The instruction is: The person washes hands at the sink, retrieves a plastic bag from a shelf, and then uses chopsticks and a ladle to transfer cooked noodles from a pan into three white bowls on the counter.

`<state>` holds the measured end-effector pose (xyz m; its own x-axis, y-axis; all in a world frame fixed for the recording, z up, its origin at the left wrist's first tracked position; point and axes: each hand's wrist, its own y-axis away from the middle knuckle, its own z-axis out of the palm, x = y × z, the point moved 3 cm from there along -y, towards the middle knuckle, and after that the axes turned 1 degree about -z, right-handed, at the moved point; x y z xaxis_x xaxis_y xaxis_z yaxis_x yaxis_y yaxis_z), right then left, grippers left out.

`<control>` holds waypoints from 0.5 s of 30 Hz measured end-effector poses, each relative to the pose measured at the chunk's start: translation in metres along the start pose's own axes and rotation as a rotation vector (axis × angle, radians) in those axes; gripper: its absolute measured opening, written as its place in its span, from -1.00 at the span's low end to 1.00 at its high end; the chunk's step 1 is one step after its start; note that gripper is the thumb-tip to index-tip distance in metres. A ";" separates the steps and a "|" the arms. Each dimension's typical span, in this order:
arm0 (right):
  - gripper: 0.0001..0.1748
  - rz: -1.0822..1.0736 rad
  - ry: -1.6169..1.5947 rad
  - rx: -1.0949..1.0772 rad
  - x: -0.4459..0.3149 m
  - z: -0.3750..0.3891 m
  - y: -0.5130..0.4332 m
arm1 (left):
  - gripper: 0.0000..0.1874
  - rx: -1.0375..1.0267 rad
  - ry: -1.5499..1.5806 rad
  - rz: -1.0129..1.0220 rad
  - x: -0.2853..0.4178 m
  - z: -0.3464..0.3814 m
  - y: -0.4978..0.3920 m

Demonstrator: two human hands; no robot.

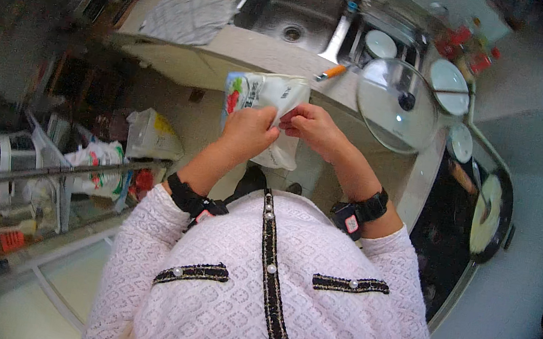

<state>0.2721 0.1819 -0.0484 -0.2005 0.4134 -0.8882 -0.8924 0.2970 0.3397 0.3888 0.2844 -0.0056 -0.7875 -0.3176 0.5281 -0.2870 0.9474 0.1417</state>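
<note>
In front of my body I hold a white plastic food packet [267, 91] with a red and green picture and printed writing. My left hand [250, 127] grips the packet's near side, fingers curled around it. The fingers of my right hand [316, 128] are bunched together at the packet's right edge, pinching it. The packet hangs over the floor before the counter edge. What it holds inside is hidden. Beyond it, an orange-handled knife or peeler [332, 73] lies on the counter, and a glass pan lid [388, 118] rests to its right.
A steel sink [299, 12] lies ahead, with a checked cloth [188, 17] to its left. White bowls [381, 44] and a white plate [449, 82] stand to the right. A pan [489, 215] with pale food sits on the dark hob at right. A metal rack [63, 171] with bags stands at left.
</note>
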 end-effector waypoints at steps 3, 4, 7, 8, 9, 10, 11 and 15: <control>-0.74 0.034 -0.062 -0.095 0.013 0.020 -0.031 | -0.82 0.099 0.015 0.101 -0.005 -0.017 0.010; -0.74 0.093 -0.091 -0.097 0.015 0.028 -0.039 | -0.83 0.124 0.024 0.147 -0.006 -0.022 0.011; -0.71 -0.015 -0.179 -0.054 0.002 0.052 -0.063 | -0.75 0.205 0.066 0.237 -0.022 -0.040 0.015; -0.64 0.014 -0.137 -0.066 -0.007 0.055 -0.070 | -0.72 0.194 0.111 0.219 -0.035 -0.046 0.017; -0.61 0.039 -0.116 -0.044 -0.014 0.062 -0.074 | -0.70 0.228 0.168 0.244 -0.048 -0.052 0.022; -0.58 0.047 -0.104 -0.036 -0.021 0.066 -0.080 | -0.68 0.281 0.280 0.120 -0.070 -0.057 0.020; -0.55 0.060 -0.099 -0.026 -0.029 0.070 -0.086 | -0.65 0.376 0.404 0.035 -0.097 -0.066 0.019; -0.22 0.094 -0.233 -0.216 -0.055 0.088 -0.117 | -0.65 0.864 0.418 -0.295 -0.217 -0.102 0.017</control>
<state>0.4227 0.2001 -0.0125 -0.2106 0.6239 -0.7526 -0.9445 0.0688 0.3212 0.6109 0.3740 -0.0321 -0.4138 -0.3386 0.8450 -0.8680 0.4265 -0.2542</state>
